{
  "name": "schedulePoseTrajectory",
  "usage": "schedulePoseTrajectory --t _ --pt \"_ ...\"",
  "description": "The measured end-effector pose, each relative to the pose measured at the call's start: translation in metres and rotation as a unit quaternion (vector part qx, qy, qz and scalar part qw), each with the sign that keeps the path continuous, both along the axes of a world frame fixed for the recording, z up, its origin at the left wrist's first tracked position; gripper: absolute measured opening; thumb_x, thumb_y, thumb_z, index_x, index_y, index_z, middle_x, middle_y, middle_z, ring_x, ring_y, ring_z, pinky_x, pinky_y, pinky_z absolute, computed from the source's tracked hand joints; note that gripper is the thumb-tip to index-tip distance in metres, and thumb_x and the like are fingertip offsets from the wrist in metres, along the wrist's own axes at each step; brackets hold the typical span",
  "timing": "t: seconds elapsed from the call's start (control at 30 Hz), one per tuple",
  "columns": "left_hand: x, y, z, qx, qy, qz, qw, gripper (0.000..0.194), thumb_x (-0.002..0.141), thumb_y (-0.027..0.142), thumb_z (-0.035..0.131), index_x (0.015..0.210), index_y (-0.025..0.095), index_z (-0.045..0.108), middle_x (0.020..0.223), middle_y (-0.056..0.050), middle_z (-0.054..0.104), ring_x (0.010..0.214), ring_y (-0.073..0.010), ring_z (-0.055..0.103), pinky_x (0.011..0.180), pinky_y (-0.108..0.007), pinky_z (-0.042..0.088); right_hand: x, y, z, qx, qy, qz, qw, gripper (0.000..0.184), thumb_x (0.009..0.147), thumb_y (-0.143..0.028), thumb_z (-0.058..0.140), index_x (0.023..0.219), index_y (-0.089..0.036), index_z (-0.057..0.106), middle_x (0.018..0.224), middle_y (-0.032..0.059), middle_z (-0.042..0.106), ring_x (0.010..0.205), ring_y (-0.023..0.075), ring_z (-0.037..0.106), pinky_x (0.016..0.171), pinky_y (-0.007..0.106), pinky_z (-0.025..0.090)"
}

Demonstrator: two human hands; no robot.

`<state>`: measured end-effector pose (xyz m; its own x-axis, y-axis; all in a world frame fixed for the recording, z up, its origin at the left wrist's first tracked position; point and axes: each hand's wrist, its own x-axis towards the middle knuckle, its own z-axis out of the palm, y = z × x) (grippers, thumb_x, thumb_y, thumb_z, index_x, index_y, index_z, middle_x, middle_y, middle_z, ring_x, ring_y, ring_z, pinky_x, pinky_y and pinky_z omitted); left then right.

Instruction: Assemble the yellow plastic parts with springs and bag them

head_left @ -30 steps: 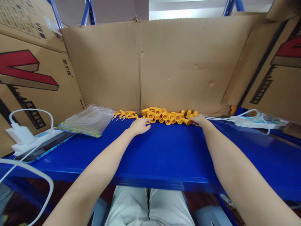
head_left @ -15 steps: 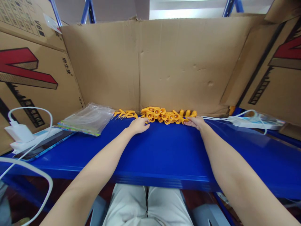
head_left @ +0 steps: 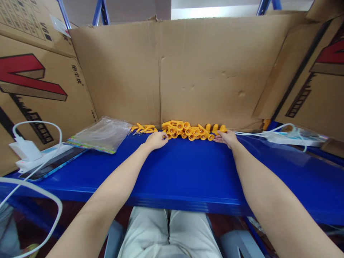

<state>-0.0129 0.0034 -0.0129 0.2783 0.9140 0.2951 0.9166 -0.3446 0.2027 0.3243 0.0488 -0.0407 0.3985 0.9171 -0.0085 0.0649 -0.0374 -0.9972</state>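
A pile of yellow trumpet-shaped pieces (head_left: 197, 132) lies against the cardboard at the back of the blue shelf, most with their round mouths facing me and small metal bits inside. At the pile's left end is my left hand (head_left: 157, 141), fingers slightly curled, thumb a little apart, nothing visible between them. My right hand (head_left: 227, 138) rests at the right end, its fingers stretched out beside the outermost pieces. Several yellow pieces (head_left: 215, 128) stand upright near its fingertips. Behind my left hand lie thin branching yellow pieces (head_left: 142, 128) with small dark metal clasps or chains.
Clear plastic bags (head_left: 103, 134) lie to the left. Beyond them are a phone (head_left: 53, 163) and a power strip with a white charger (head_left: 25, 148). Another power strip (head_left: 292, 138) with white cables sits at right. Cardboard walls (head_left: 215, 71) enclose the back and sides of the blue shelf (head_left: 188, 172).
My left hand has shifted slightly left, its thumb closer to the fingers. My right hand has drawn slightly right, uncovering more of the right-end pieces. The pile looks nearly the same.
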Motion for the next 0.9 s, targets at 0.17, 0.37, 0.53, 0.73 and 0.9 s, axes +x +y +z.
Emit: schedulePoseTrajectory --t 0.17,0.37,0.53,0.73,0.9 --pt "-0.033 0.021 -0.011 0.022 0.014 0.107 0.994 0.038 0.081 0.030 0.053 0.115 0.016 0.064 0.128 -0.013 0.060 0.118 -0.0267 0.056 0.098 -0.034 0.044 0.010 0.001 -0.004 0.012 -0.210 -0.104 0.972 0.022 0.089 -0.030 0.056 0.072 -0.015 0.055 0.047 -0.0001 0.054 0.040 0.0123 0.054 0.042 0.022 0.046" --pt "-0.061 0.037 -0.027 -0.045 -0.003 0.239 0.970 0.060 0.085 0.042 0.046 0.139 0.015 0.044 0.151 -0.015 0.035 0.137 -0.0312 0.036 0.109 -0.044 0.033 0.012 0.001 -0.001 -0.059 -0.421 -0.129 0.896 0.027 0.079 -0.037 0.065 0.089 -0.013 0.068 0.101 0.0175 0.070 0.102 0.0316 0.064 0.077 0.034 0.050" --pt "-0.064 0.041 -0.030 -0.041 -0.012 0.243 0.969 0.062 0.085 0.043 0.045 0.140 0.014 0.043 0.150 -0.015 0.038 0.134 -0.0320 0.040 0.108 -0.044 0.035 0.009 0.001 0.001 -0.101 -0.472 -0.092 0.871 0.035 0.079 -0.039 0.064 0.104 -0.015 0.068 0.114 0.0150 0.067 0.108 0.0300 0.062 0.078 0.033 0.049" --pt "-0.064 0.040 -0.028 -0.002 -0.013 0.262 0.965 0.043 0.081 0.035 0.052 0.118 0.016 0.065 0.135 -0.016 0.054 0.125 -0.0348 0.049 0.099 -0.043 0.044 0.010 0.001 0.002 -0.112 -0.477 -0.078 0.868 0.037 0.081 -0.040 0.061 0.108 -0.014 0.067 0.115 0.0151 0.067 0.109 0.0301 0.061 0.080 0.033 0.047" --pt "-0.065 0.039 -0.025 0.067 -0.091 0.248 0.962 0.028 0.075 0.010 0.051 0.096 0.015 0.069 0.114 -0.015 0.065 0.111 -0.0300 0.058 0.093 -0.039 0.046 0.010 0.000 0.002 -0.105 -0.483 -0.070 0.866 0.036 0.082 -0.040 0.061 0.108 -0.015 0.067 0.117 0.0149 0.066 0.111 0.0309 0.061 0.081 0.034 0.047"
